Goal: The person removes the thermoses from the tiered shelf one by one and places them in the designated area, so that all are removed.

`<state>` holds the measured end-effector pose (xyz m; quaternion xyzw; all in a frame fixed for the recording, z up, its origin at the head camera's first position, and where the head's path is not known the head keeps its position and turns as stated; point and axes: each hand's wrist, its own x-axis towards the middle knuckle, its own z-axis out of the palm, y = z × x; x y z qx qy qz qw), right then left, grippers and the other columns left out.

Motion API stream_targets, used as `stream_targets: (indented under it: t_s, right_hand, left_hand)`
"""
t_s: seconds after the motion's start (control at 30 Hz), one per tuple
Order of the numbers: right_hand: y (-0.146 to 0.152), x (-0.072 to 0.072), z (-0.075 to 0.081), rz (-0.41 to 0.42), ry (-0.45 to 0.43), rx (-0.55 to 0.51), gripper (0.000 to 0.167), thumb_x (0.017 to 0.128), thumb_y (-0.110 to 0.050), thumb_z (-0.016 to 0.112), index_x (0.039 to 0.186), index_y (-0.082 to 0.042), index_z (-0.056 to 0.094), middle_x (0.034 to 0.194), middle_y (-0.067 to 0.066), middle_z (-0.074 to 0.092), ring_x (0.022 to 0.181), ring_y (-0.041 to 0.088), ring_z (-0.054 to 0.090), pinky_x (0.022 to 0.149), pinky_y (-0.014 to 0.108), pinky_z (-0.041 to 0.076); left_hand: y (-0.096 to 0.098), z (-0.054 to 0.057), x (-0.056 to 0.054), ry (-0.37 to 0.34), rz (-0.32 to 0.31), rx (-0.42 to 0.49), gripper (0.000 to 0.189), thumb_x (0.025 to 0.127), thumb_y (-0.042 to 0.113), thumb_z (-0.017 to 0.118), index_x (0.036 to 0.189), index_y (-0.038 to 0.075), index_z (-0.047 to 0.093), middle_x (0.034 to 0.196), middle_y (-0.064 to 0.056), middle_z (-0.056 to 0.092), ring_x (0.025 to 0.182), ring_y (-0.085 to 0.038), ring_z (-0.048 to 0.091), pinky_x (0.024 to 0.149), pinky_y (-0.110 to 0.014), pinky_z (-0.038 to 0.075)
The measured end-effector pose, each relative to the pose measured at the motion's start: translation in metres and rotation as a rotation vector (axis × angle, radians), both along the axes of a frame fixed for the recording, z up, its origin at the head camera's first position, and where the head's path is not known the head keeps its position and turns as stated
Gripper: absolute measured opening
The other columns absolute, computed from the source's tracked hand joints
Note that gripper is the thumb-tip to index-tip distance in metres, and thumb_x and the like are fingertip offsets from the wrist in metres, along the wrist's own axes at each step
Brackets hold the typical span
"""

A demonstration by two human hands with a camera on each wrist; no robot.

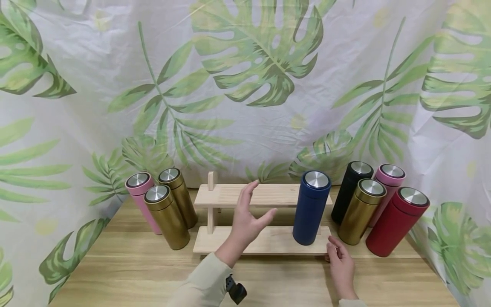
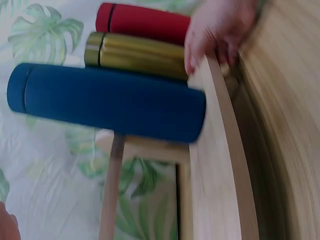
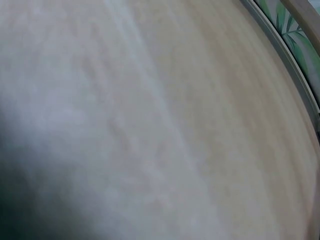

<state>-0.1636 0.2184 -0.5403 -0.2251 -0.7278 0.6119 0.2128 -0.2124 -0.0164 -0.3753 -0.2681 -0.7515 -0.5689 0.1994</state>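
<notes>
A two-tier wooden shelf (image 1: 261, 238) stands in the middle of the table. On the right part of its lower board a dark blue thermos bottle (image 1: 311, 209) with a steel-topped lid stands upright. My left hand (image 1: 247, 217) is held over the shelf, left of the blue bottle, with fingers and thumb spread apart and nothing between them. At the right front corner of the lower board, my right hand (image 1: 340, 264) grips the board's end; in the left wrist view its fingers (image 2: 232, 52) curl about that end. Only blurred wood grain fills most of the right wrist view.
Left of the shelf stand a pink bottle (image 1: 140, 192) and two gold bottles (image 1: 168, 221). To the right are black (image 1: 350, 187), gold (image 1: 358, 217), pink (image 1: 389, 175) and red bottles (image 1: 397, 226). A leaf-print cloth (image 1: 261, 128) hangs behind the table (image 1: 126, 273).
</notes>
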Motion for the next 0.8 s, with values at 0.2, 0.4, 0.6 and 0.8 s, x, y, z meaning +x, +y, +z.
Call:
stream_targets:
  t_s: [0.2,0.4,0.6,0.8]
  right_hand:
    - [-0.004,0.003,0.0,0.009,-0.025,-0.004,0.032,0.094,-0.021,0.055,0.119,-0.003,0.061,0.074,-0.023,0.057,0.061,0.002,0.055,0.058,0.014,0.047]
    - [-0.002,0.002,0.001,0.006,-0.014,0.004,0.033,0.094,-0.025,0.055,0.118,-0.004,0.061,0.072,-0.019,0.057,0.062,0.001,0.053,0.058,0.012,0.045]
    - [0.0,0.001,0.002,-0.005,-0.016,-0.009,0.033,0.094,-0.024,0.055,0.119,-0.004,0.061,0.074,-0.022,0.057,0.062,0.0,0.053,0.058,0.012,0.045]
    - [0.0,0.001,0.002,-0.002,-0.005,-0.002,0.032,0.094,-0.025,0.055,0.117,-0.005,0.061,0.08,-0.024,0.056,0.063,0.0,0.054,0.059,0.012,0.046]
  left_hand:
    - [0.024,-0.014,-0.006,-0.112,-0.063,0.021,0.076,0.077,0.014,0.075,0.14,0.011,0.033,0.142,-0.008,0.035,0.133,-0.02,0.03,0.112,-0.039,0.026]
    - [0.052,-0.01,-0.009,-0.217,-0.074,0.027,0.078,0.077,0.023,0.075,0.141,0.015,0.032,0.143,-0.006,0.034,0.133,-0.021,0.031,0.111,-0.042,0.028]
    - [0.075,-0.003,-0.015,-0.345,-0.079,-0.008,0.083,0.074,0.028,0.077,0.142,0.023,0.03,0.145,-0.002,0.032,0.134,-0.021,0.028,0.108,-0.045,0.03]
    - [0.087,0.004,-0.023,-0.413,-0.085,-0.074,0.089,0.072,0.033,0.079,0.143,0.03,0.027,0.147,0.004,0.029,0.135,-0.017,0.027,0.108,-0.047,0.031]
